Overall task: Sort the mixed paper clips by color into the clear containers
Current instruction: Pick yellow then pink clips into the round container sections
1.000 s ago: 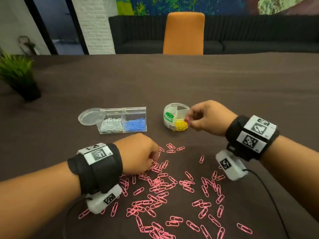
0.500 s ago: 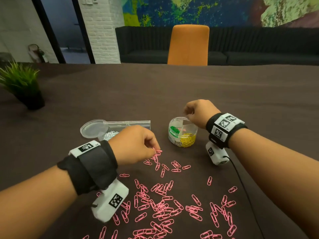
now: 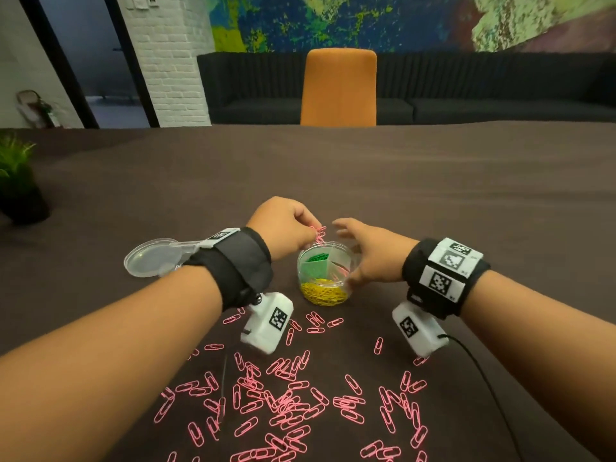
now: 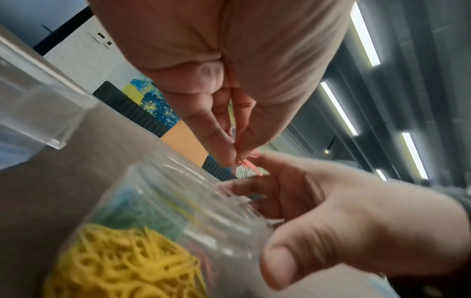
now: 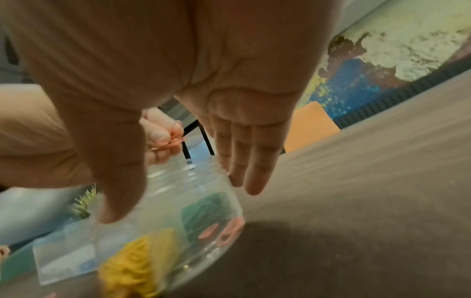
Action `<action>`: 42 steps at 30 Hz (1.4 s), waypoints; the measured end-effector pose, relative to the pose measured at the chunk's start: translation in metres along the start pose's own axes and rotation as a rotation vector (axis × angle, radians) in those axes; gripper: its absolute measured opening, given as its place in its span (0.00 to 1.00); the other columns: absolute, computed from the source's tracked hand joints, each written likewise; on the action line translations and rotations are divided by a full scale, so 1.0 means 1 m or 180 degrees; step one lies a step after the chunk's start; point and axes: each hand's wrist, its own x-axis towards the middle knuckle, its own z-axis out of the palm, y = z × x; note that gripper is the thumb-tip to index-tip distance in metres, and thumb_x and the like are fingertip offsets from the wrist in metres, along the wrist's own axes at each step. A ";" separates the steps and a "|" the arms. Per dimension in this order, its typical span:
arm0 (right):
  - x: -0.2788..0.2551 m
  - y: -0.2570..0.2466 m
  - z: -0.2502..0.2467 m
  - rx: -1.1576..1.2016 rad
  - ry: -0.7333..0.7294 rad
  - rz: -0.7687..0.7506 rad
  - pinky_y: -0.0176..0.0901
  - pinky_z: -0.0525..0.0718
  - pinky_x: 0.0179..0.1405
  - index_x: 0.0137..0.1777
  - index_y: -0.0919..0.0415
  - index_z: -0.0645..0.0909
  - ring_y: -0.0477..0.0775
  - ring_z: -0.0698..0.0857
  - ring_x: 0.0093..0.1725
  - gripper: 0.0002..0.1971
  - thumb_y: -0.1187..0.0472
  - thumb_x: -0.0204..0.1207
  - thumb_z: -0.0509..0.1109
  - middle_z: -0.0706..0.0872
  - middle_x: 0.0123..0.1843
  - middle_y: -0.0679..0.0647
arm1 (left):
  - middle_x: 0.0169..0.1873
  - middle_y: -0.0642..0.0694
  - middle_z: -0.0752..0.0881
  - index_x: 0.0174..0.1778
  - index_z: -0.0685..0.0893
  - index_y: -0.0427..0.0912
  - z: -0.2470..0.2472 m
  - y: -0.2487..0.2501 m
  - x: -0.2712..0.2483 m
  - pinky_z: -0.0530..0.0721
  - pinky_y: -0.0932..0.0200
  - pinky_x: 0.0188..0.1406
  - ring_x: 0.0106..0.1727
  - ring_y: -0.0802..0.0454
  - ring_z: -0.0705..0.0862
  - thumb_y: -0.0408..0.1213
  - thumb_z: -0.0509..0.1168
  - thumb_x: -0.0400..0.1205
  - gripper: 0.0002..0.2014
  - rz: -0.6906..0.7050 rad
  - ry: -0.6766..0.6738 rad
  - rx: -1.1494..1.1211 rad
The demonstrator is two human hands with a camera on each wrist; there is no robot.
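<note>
A round clear container (image 3: 325,271) stands mid-table, divided into green, yellow and pink clip sections. My left hand (image 3: 315,235) hovers over its far rim and pinches a few pink clips (image 3: 320,235) between thumb and fingertips; the left wrist view shows the pink clips (image 4: 251,163) just above the round container (image 4: 178,211). My right hand (image 3: 353,261) cups the container's right side, thumb on the near wall, fingers at the far rim. The right wrist view shows the right hand (image 5: 178,197) spanning the round container (image 5: 203,201). Many pink clips (image 3: 286,405) lie scattered in front.
A round clear lid (image 3: 151,258) lies left of my left wrist, which hides most of the rectangular clear container (image 4: 38,100). A potted plant (image 3: 16,195) stands far left. An orange chair (image 3: 338,88) is at the far edge. A black cable (image 3: 483,378) trails from the right wrist.
My left hand has lifted pink clips from the pile and carried them over the round container. My right hand has shifted from the far rim to the container's right side.
</note>
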 end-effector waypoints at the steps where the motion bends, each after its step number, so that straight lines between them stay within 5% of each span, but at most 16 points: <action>1: 0.000 -0.002 0.003 0.0186 -0.0010 -0.0044 0.47 0.78 0.71 0.85 0.50 0.51 0.51 0.80 0.70 0.61 0.55 0.58 0.88 0.75 0.78 0.50 | 0.30 0.48 0.91 0.37 0.91 0.47 0.006 0.003 0.001 0.91 0.51 0.47 0.37 0.52 0.91 0.30 0.71 0.72 0.07 0.0029 -0.0031 0.0103; 5: -0.003 -0.006 0.013 0.0368 0.0128 0.0049 0.50 0.80 0.69 0.86 0.45 0.39 0.53 0.82 0.67 0.71 0.47 0.54 0.89 0.78 0.74 0.52 | 0.34 0.58 0.87 0.40 0.91 0.50 0.028 0.016 0.002 0.80 0.62 0.42 0.41 0.57 0.86 0.35 0.71 0.74 0.05 0.0254 -0.0143 0.0844; 10: -0.006 -0.005 0.017 0.0606 0.0279 0.0150 0.50 0.80 0.67 0.87 0.48 0.40 0.54 0.81 0.67 0.70 0.48 0.54 0.89 0.76 0.75 0.51 | 0.40 0.56 0.86 0.40 0.86 0.52 0.034 0.023 0.000 0.83 0.57 0.47 0.46 0.54 0.84 0.33 0.70 0.75 0.07 0.0397 -0.0298 0.1384; 13: -0.012 -0.004 0.016 0.0603 0.0299 0.0125 0.50 0.82 0.64 0.85 0.48 0.50 0.51 0.82 0.63 0.61 0.49 0.57 0.88 0.78 0.67 0.47 | 0.42 0.53 0.85 0.40 0.84 0.51 0.035 0.027 -0.004 0.83 0.55 0.47 0.46 0.51 0.83 0.34 0.69 0.77 0.05 0.0645 -0.0458 0.1831; 15: -0.021 -0.002 0.010 0.0308 0.0278 0.0120 0.50 0.82 0.63 0.77 0.49 0.62 0.50 0.81 0.63 0.45 0.50 0.64 0.83 0.77 0.66 0.48 | 0.43 0.53 0.86 0.43 0.87 0.50 0.033 0.026 -0.006 0.79 0.58 0.45 0.48 0.51 0.83 0.37 0.70 0.78 0.02 0.0744 -0.0534 0.1964; 17: -0.037 0.002 0.002 -0.0188 0.0100 0.0175 0.51 0.81 0.65 0.70 0.49 0.72 0.53 0.81 0.62 0.28 0.54 0.71 0.76 0.77 0.67 0.50 | 0.45 0.55 0.87 0.47 0.89 0.51 0.031 0.021 -0.006 0.80 0.59 0.48 0.50 0.53 0.84 0.41 0.72 0.77 0.05 0.0724 -0.0545 0.1845; 19: -0.058 0.004 -0.002 -0.0670 -0.0316 0.0197 0.49 0.81 0.64 0.68 0.50 0.76 0.53 0.82 0.61 0.21 0.59 0.74 0.71 0.80 0.66 0.50 | 0.44 0.57 0.88 0.48 0.90 0.52 0.025 0.015 -0.009 0.82 0.60 0.52 0.50 0.56 0.85 0.42 0.75 0.75 0.07 0.0590 -0.0470 0.1526; 21: -0.080 0.004 0.000 -0.1022 -0.0772 0.0132 0.45 0.81 0.64 0.73 0.47 0.75 0.51 0.81 0.63 0.26 0.61 0.75 0.70 0.79 0.69 0.49 | 0.43 0.58 0.89 0.46 0.90 0.53 0.014 0.009 -0.013 0.82 0.61 0.53 0.49 0.57 0.86 0.41 0.74 0.75 0.05 0.0478 -0.0225 0.1211; 24: -0.111 0.002 0.011 -0.1410 -0.1189 -0.0036 0.46 0.74 0.75 0.82 0.37 0.62 0.50 0.69 0.78 0.37 0.56 0.75 0.72 0.61 0.83 0.43 | 0.40 0.58 0.88 0.43 0.89 0.52 -0.014 -0.006 -0.029 0.81 0.60 0.49 0.46 0.57 0.85 0.40 0.71 0.78 0.02 0.0387 0.0024 0.1202; 28: -0.138 0.003 0.028 -0.1487 -0.1067 -0.0147 0.47 0.70 0.78 0.85 0.37 0.54 0.48 0.61 0.81 0.37 0.47 0.79 0.67 0.54 0.85 0.41 | 0.53 0.57 0.89 0.57 0.89 0.54 -0.039 -0.033 -0.069 0.81 0.59 0.58 0.56 0.56 0.85 0.47 0.69 0.80 0.11 0.0176 -0.1007 0.2063; 31: -0.149 0.003 0.040 -0.1530 -0.0849 -0.0337 0.45 0.71 0.77 0.84 0.39 0.57 0.47 0.65 0.78 0.32 0.49 0.82 0.63 0.60 0.82 0.42 | 0.77 0.56 0.71 0.83 0.64 0.59 -0.031 -0.048 -0.101 0.73 0.52 0.75 0.75 0.55 0.73 0.65 0.64 0.79 0.37 0.0093 -0.1925 0.2513; 33: -0.151 0.003 0.048 -0.1582 -0.0831 -0.0456 0.43 0.73 0.75 0.83 0.38 0.59 0.47 0.69 0.75 0.28 0.52 0.84 0.62 0.65 0.78 0.42 | 0.81 0.55 0.63 0.86 0.53 0.63 -0.021 -0.053 -0.114 0.68 0.48 0.79 0.80 0.52 0.64 0.68 0.60 0.79 0.40 0.0289 -0.1980 0.2556; 40: -0.156 0.002 0.055 -0.1512 -0.0674 -0.0532 0.44 0.79 0.68 0.81 0.26 0.48 0.47 0.73 0.70 0.36 0.60 0.84 0.60 0.68 0.72 0.42 | 0.66 0.54 0.76 0.76 0.75 0.61 -0.003 -0.046 -0.126 0.78 0.51 0.67 0.67 0.52 0.77 0.49 0.61 0.86 0.20 0.0817 -0.1788 0.2536; 42: -0.156 0.005 0.057 -0.1505 -0.0644 -0.0647 0.43 0.80 0.66 0.79 0.24 0.53 0.46 0.73 0.69 0.34 0.59 0.83 0.61 0.69 0.71 0.41 | 0.63 0.54 0.78 0.71 0.79 0.59 -0.002 -0.043 -0.126 0.79 0.53 0.64 0.64 0.51 0.79 0.44 0.61 0.86 0.16 0.0889 -0.1740 0.2567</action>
